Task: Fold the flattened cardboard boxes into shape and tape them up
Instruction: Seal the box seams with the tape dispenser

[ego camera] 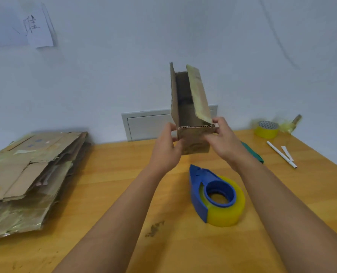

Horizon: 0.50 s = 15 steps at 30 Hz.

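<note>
A small brown cardboard box (189, 107) is held up above the wooden table (124, 174), its two long flaps standing open and pointing away from me. My left hand (166, 147) grips its near left side and my right hand (223, 140) pinches its near right corner. A blue tape dispenser with a yellow tape roll (216, 196) lies on the table just below the hands. A stack of flattened cardboard boxes (27, 174) with old yellowish tape on them lies at the left.
A second yellow tape roll (267, 129) sits at the back right beside a crumpled tape scrap (290, 123). A white pen (281, 154) and a green object (252, 152) lie to the right. A white wall with a panel (146, 125) stands behind the table.
</note>
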### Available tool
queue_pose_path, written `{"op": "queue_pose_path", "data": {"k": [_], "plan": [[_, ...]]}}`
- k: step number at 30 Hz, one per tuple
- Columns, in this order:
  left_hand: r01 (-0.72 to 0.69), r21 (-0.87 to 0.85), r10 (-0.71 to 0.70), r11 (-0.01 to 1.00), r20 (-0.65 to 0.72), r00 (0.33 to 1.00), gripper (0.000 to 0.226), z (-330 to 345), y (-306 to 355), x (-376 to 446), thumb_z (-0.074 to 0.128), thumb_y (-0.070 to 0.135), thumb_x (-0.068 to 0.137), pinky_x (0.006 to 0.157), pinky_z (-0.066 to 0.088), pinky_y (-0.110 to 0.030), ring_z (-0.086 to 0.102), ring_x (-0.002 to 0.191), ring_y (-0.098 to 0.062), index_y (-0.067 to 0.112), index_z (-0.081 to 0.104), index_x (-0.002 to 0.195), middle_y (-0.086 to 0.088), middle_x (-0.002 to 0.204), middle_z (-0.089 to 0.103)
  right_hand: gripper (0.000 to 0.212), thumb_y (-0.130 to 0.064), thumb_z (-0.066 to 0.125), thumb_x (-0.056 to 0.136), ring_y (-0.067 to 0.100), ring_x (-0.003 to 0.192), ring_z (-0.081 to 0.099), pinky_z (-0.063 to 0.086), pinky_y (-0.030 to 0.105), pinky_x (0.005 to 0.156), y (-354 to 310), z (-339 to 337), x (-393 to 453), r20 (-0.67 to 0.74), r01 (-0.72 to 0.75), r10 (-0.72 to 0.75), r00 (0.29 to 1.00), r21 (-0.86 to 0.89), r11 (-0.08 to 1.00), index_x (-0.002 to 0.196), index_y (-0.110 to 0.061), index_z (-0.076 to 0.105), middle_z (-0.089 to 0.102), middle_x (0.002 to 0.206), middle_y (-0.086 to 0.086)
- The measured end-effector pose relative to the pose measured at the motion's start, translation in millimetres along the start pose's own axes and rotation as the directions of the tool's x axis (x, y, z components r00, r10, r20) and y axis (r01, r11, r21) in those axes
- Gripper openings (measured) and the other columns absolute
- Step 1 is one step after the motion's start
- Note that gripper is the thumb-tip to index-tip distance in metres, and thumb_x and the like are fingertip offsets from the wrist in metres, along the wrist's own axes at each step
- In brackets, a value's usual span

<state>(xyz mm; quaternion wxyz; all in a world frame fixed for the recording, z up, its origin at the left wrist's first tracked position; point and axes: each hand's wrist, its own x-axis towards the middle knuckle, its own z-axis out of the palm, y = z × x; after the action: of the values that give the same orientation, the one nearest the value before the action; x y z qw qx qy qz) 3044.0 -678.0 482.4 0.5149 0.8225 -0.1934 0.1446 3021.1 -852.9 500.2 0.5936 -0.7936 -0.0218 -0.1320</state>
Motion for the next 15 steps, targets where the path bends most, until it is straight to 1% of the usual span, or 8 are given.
{"op": "queue_pose_path", "data": {"k": [2, 4, 5, 7, 10, 12, 13, 15], "plan": [[0.008, 0.025, -0.009, 1.000, 0.050, 0.999, 0.021, 22, 4, 4, 0.058, 0.014, 0.098, 0.058, 0.046, -0.008, 0.060, 0.090, 0.006, 0.026, 0.043, 0.109, 0.016, 0.110, 0.055, 0.041, -0.035, 0.068, 0.081, 0.003, 0.098, 0.065, 0.054, 0.034, 0.083, 13, -20, 1, -0.045, -0.012, 0.013, 0.999, 0.009, 1.000, 0.118, -0.040, 0.051, 0.070, 0.100, -0.018], [0.014, 0.046, -0.019, 0.999, 0.107, 0.994, 0.019, 43, 7, 6, 0.058, 0.017, 0.099, 0.057, 0.047, -0.010, 0.062, 0.080, 0.007, 0.021, 0.044, 0.110, 0.009, 0.111, 0.056, 0.040, -0.024, 0.070, 0.086, 0.011, 0.101, 0.066, 0.055, 0.040, 0.090, 28, -39, 0, -0.073, -0.021, 0.020, 0.997, -0.008, 1.000, 0.122, -0.031, 0.053, 0.070, 0.104, -0.010], [0.020, 0.060, -0.028, 0.998, 0.137, 0.990, 0.019, 52, 8, 7, 0.058, 0.021, 0.099, 0.061, 0.050, -0.015, 0.064, 0.081, 0.002, 0.020, 0.045, 0.113, 0.006, 0.112, 0.057, 0.039, -0.022, 0.071, 0.087, 0.011, 0.100, 0.066, 0.055, 0.041, 0.091, 36, -49, -1, -0.077, -0.029, 0.028, 0.997, -0.013, 0.999, 0.121, -0.030, 0.054, 0.071, 0.103, -0.008], [0.019, 0.124, -0.044, 0.992, 0.202, 0.978, 0.024, 67, 11, 11, 0.059, 0.027, 0.099, 0.073, 0.056, -0.033, 0.064, 0.087, -0.008, 0.019, 0.046, 0.118, 0.003, 0.118, 0.058, 0.037, -0.021, 0.073, 0.087, 0.011, 0.097, 0.067, 0.056, 0.041, 0.090, 50, -64, -3, -0.079, -0.057, 0.055, 0.995, -0.023, 0.998, 0.119, -0.029, 0.056, 0.071, 0.101, -0.006], [-0.016, 0.224, -0.052, 0.974, 0.296, 0.954, 0.030, 85, 12, 16, 0.062, 0.032, 0.097, 0.082, 0.054, -0.043, 0.063, 0.097, -0.017, 0.018, 0.048, 0.120, -0.001, 0.120, 0.060, 0.040, -0.018, 0.075, 0.088, 0.017, 0.102, 0.065, 0.056, 0.044, 0.092, 72, -81, -3, -0.082, -0.098, 0.093, 0.992, -0.051, 0.994, 0.122, -0.020, 0.056, 0.071, 0.107, 0.000], [-0.053, 0.307, -0.059, 0.950, 0.343, 0.937, 0.036, 96, 11, 18, 0.065, 0.036, 0.095, 0.089, 0.052, -0.043, 0.061, 0.107, -0.021, 0.017, 0.051, 0.123, -0.001, 0.122, 0.062, 0.040, -0.020, 0.075, 0.089, 0.021, 0.106, 0.064, 0.055, 0.041, 0.091, 86, -89, -4, -0.085, -0.108, 0.100, 0.991, -0.100, 0.989, 0.123, -0.019, 0.055, 0.069, 0.110, -0.001], [-0.070, 0.350, -0.064, 0.934, 0.358, 0.932, 0.039, 100, 10, 18, 0.065, 0.038, 0.094, 0.091, 0.051, -0.040, 0.060, 0.112, -0.021, 0.017, 0.052, 0.124, -0.001, 0.124, 0.063, 0.039, -0.021, 0.074, 0.090, 0.021, 0.107, 0.063, 0.054, 0.036, 0.087, 93, -92, -5, -0.086, -0.110, 0.099, 0.991, -0.130, 0.985, 0.123, -0.020, 0.055, 0.069, 0.109, -0.003], [-0.101, 0.425, -0.069, 0.900, 0.367, 0.928, 0.041, 108, 7, 19, 0.062, 0.042, 0.095, 0.092, 0.049, -0.038, 0.058, 0.118, -0.022, 0.019, 0.055, 0.128, -0.002, 0.129, 0.063, 0.036, -0.025, 0.072, 0.091, 0.020, 0.106, 0.062, 0.049, 0.021, 0.074, 104, -96, -6, -0.095, -0.108, 0.090, 0.991, -0.197, 0.975, 0.120, -0.025, 0.051, 0.065, 0.103, -0.013]]}}
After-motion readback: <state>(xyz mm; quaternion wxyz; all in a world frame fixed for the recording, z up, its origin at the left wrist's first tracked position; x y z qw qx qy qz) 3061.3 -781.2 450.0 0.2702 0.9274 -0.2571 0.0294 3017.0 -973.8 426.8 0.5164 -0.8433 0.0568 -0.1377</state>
